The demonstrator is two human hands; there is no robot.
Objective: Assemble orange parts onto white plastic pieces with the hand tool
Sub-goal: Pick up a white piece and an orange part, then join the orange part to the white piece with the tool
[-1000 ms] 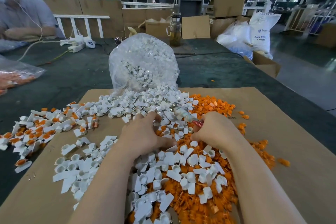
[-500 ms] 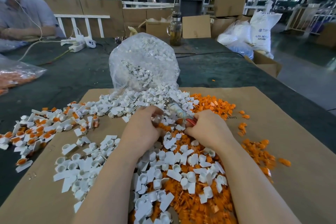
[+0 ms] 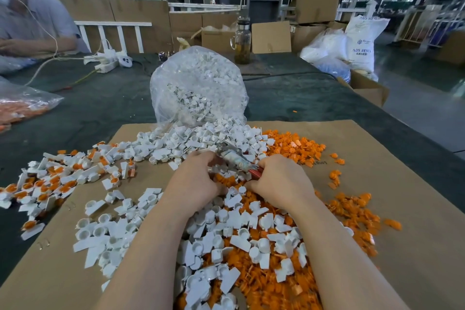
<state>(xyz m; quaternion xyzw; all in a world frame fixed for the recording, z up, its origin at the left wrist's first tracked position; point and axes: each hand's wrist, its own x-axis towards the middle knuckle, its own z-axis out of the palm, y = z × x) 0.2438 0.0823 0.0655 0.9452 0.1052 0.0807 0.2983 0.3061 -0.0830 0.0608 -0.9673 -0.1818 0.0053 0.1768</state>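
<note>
A white sack (image 3: 362, 43) at the far right edge of the table (image 3: 289, 93) carries dark print reading "ABS RESIN"; the smaller lines beneath and the logo above are too blurred to read.

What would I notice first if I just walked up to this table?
Probably the big heap of white plastic pieces mixed with orange parts on the brown cardboard sheet right in front. In the middle, the left hand and right hand meet around a hand tool. Behind them, a clear bag spills more white pieces.
</note>
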